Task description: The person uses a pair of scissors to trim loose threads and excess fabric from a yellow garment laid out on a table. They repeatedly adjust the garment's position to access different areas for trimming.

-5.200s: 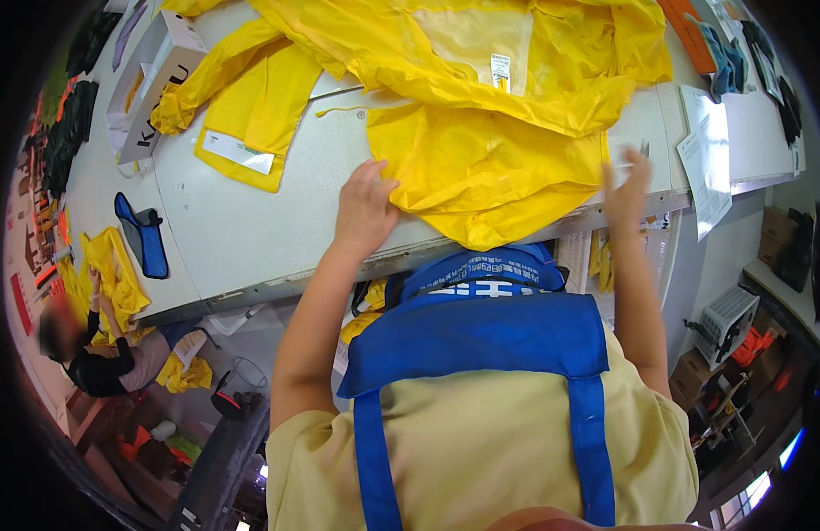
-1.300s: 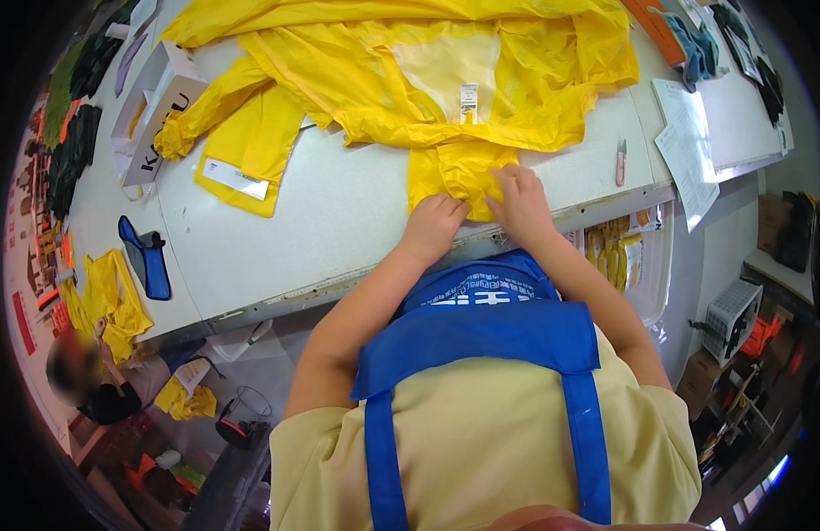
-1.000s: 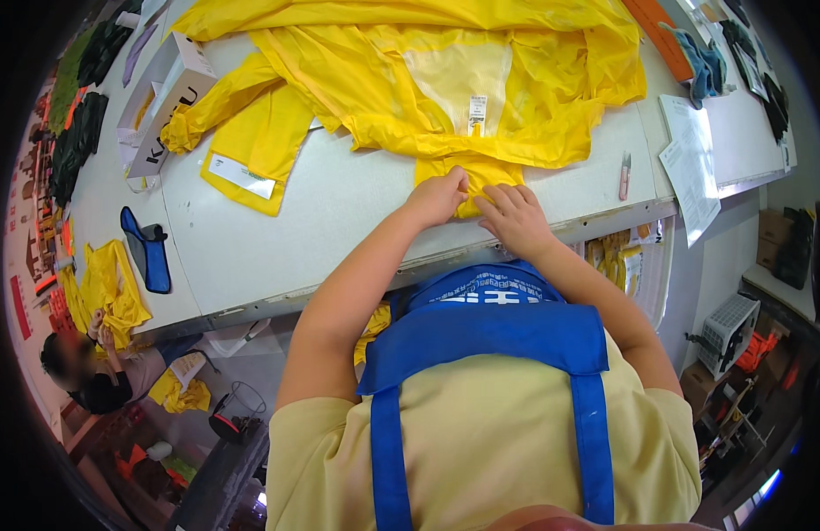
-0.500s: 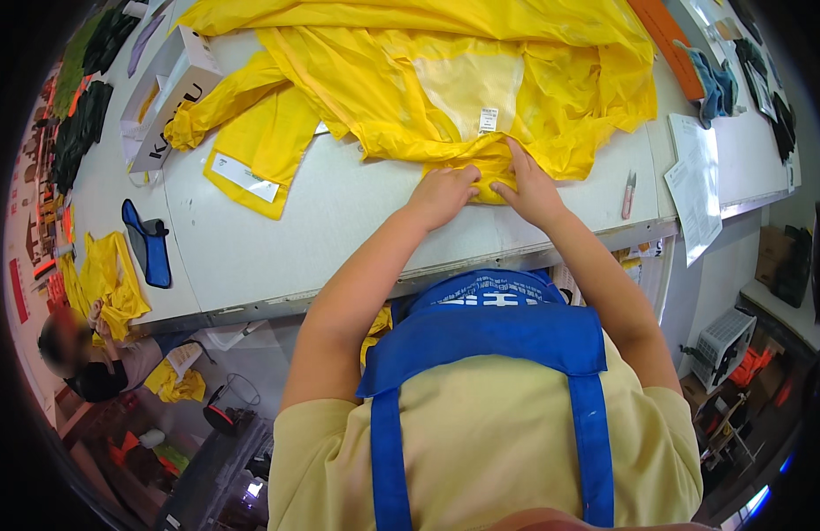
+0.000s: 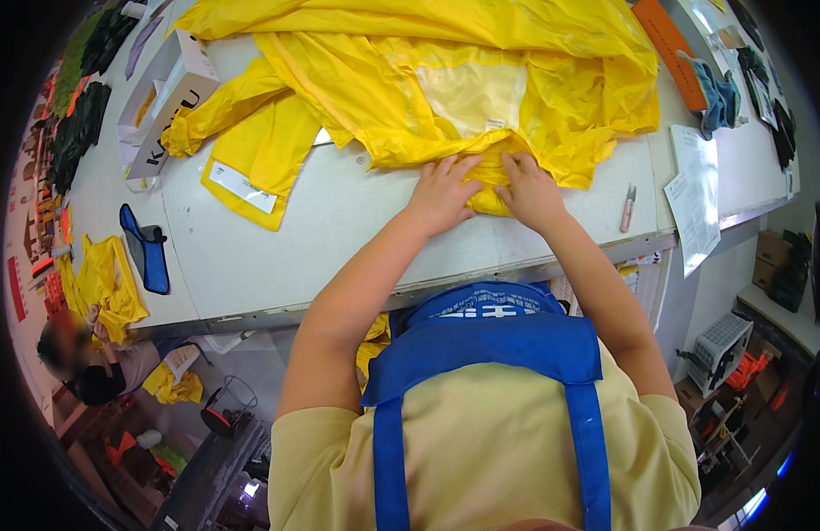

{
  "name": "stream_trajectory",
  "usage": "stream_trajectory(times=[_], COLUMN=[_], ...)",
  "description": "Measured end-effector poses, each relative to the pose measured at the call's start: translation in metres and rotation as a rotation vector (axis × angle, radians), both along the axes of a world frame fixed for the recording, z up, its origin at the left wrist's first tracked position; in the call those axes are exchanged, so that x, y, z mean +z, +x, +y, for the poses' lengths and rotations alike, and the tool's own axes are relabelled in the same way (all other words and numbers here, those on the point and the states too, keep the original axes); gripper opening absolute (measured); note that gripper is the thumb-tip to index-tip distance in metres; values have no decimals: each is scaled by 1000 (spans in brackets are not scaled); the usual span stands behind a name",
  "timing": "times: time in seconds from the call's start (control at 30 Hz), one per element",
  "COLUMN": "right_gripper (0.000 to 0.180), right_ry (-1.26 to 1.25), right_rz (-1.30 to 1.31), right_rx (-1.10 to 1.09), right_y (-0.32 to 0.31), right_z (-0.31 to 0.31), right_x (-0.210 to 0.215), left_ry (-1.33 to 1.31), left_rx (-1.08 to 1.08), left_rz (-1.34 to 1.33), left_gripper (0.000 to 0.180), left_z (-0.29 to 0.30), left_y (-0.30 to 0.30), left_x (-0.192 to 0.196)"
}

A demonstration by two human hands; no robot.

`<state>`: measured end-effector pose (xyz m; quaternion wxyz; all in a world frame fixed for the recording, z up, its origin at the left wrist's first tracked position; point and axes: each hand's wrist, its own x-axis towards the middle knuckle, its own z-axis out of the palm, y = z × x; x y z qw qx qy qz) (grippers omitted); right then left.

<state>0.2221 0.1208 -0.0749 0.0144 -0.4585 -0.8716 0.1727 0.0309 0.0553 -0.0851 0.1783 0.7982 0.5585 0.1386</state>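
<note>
A yellow jacket (image 5: 587, 115) of thin, crinkled fabric, with a pale inner panel (image 5: 458, 97) and a small white label (image 5: 496, 124), is spread over the table. Along its near edge, a folded yellow piece (image 5: 489, 199) hangs between my hands. My left hand (image 5: 441, 196) lies on that edge with fingers spread, its wrist over the bare tabletop. On the other side of the fold rests my right hand (image 5: 531, 192), fingers apart on the fabric and thumb toward the left hand. The fabric partly hides what lies under both sets of fingertips.
A yellow sleeve-like piece with a white tag (image 5: 243, 186) lies left. Beyond are a white box (image 5: 175, 115) and a blue-black pouch (image 5: 149, 252). A small cutter (image 5: 628, 208), paper sheets (image 5: 693, 199) and an orange box (image 5: 671, 53) lie right. Another person (image 5: 91, 354) handles yellow fabric far left.
My left hand has uncurled and its fingers now spread over the jacket's edge. My right fingers have come down onto the fabric. The near edge has shifted slightly toward me, and the label is now mostly covered.
</note>
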Motion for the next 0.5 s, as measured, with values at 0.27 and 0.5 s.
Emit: stream_trajectory(times=[0.27, 0.5], right_gripper=[57, 51], right_ry=[320, 34], right_rz=[-9, -177], right_rx=[3, 45], right_y=[3, -2], right_z=[2, 1], right_x=[-5, 18], left_ry=[-314, -242], left_rx=[-44, 64], left_rz=[112, 14], left_gripper=[22, 17], left_z=[36, 57], left_y=[3, 13], left_x=[13, -2])
